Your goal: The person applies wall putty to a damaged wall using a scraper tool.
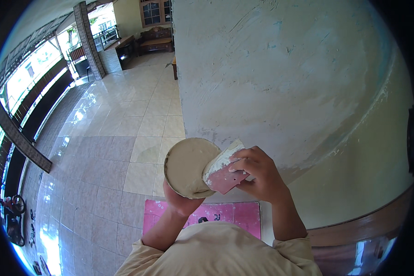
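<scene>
Beside a patchy, pale wall [280,69], a round bowl [166,171] is showing its open top, and beige paste [191,163] is filling it nearly to the rim with a mostly smooth surface, a fold forming at the lower edge. A scraper [226,181], flat and reddish pink, is bearing a thick, ragged band of whitish paste [217,165] along the side facing the bowl. The bowl is sitting above the left hand [183,201], in front of the person's torso; the scraper is lying just to its right, its coated side overlapping the bowl's right rim in this view, so whether the two are touching cannot be told. The left hand is supporting the bowl from below and at its near side, most of its fingers hiding behind the bowl. The right hand [258,171] is closing on the scraper, bent fingers pressing over the upper face and the thumb showing near the lower edge. Below the hands, a pink board [157,215] is lying partly behind the torso, and glossy tiles [108,172] are spreading to the left
</scene>
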`<state>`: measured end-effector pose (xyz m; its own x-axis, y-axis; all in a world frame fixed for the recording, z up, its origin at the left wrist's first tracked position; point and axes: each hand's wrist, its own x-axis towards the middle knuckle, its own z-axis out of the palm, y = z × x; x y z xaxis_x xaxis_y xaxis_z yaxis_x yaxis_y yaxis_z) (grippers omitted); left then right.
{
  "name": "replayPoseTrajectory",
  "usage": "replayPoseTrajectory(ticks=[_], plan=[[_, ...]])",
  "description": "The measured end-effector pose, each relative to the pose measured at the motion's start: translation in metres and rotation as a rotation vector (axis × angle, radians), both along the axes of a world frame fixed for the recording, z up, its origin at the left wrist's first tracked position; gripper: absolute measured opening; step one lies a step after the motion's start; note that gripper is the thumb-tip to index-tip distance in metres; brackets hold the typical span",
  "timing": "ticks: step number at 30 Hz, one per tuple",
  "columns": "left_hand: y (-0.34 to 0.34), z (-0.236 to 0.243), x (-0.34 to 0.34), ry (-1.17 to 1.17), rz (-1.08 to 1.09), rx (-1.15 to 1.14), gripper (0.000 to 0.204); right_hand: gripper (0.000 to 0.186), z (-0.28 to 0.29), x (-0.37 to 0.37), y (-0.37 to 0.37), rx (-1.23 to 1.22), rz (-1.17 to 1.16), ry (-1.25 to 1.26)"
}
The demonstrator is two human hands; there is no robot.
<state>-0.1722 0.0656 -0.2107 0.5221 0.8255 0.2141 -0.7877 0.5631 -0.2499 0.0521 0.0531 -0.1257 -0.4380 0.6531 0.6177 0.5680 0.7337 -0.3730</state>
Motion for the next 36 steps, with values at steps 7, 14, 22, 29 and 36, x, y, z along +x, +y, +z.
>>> replayPoseTrajectory(ticks=[7, 14, 22, 29, 36], plan=[[0.001, -0.003, 0.000, 0.566, 0.290, 0.324, 0.063, 0.043, -0.003, -0.001, 0.010, 0.034, 0.028, 0.043], [0.008, -0.014, -0.007, 0.556, 0.280, 0.189, 0.061, 0.043, -0.045, 0.017, 0.018, 0.004, 0.048, 0.418], [0.011, 0.002, -0.007, 0.275, 0.121, 0.045, 0.059, 0.042, -0.102, 0.038, 0.006, 0.014, -0.073, 0.480], [0.012, -0.005, -0.005, 0.275, 0.107, 0.013, 0.061, 0.045, -0.106, 0.049, -0.005, 0.125, -0.245, 0.270], [-0.002, 0.000, -0.006, 0.004, -0.059, -0.045, 0.065, 0.045, -0.107, 0.063, -0.013, 0.083, -0.295, 0.277]])
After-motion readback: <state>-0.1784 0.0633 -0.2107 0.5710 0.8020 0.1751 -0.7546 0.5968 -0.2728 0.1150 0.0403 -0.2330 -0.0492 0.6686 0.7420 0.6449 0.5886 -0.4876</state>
